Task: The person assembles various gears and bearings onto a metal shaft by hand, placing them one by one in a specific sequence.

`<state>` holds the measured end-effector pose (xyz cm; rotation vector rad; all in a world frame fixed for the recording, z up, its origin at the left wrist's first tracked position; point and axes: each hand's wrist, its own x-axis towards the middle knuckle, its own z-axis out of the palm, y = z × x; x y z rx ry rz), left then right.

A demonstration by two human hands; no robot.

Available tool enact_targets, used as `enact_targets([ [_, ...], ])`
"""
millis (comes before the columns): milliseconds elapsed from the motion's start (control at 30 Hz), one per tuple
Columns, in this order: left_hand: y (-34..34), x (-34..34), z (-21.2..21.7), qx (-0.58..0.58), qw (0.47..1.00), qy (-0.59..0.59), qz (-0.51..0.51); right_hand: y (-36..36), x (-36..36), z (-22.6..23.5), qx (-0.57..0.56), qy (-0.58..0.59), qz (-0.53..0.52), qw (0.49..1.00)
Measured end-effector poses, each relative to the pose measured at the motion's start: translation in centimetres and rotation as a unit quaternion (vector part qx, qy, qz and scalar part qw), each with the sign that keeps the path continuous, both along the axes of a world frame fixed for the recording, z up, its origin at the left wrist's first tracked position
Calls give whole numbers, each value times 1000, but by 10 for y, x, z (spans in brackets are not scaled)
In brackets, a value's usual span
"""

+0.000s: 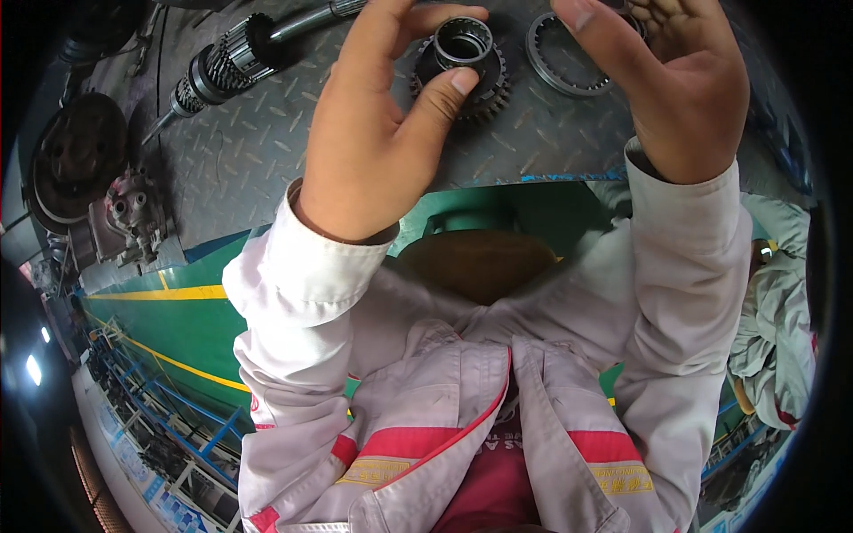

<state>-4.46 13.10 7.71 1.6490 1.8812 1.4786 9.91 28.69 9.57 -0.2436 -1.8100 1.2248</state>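
My left hand (378, 124) is closed around a dark toothed gear (491, 96) with a shiny raised collar (464, 40). Its thumb presses on the near side of the collar, and the index finger passes behind it. To the right, a thin metal ring with inner teeth (544, 64) appears to lie flat on the steel plate. My right hand (680, 98) is over the ring's right side, thumb and fingers apart. The top edge of the picture cuts off some of its fingertips, and whether it touches the ring is unclear.
The bench top is a tread-patterned steel plate (240, 155). On its left lies a gear shaft assembly (222, 67). Farther left are a round dark disc-shaped part (78, 160) and a metal housing (133, 218). A person in light workwear (773, 311) is at the right.
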Motion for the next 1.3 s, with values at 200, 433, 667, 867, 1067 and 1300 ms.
enact_targets([
  [200, 1, 6, -1, -1, 996, 54, 71, 7, 0, -15, -33, 4, 28, 999],
  [433, 6, 8, -8, 23, 989, 76, 123, 0, -10, -22, 18, 9, 92, 996],
  [667, 9, 8, -23, 56, 987, 56, 138, -10, -12, -16, 67, -35, 76, 994],
  [867, 8, 9, -22, 54, 986, 52, 150, 4, -6, -12, 67, -67, 118, 988],
  [1067, 7, 8, -23, 52, 985, 59, 152, 3, -7, -13, 60, -72, 124, 988],
  [1300, 6, 8, -25, 38, 986, 68, 150, -3, -9, -14, 45, -76, 131, 987],
])
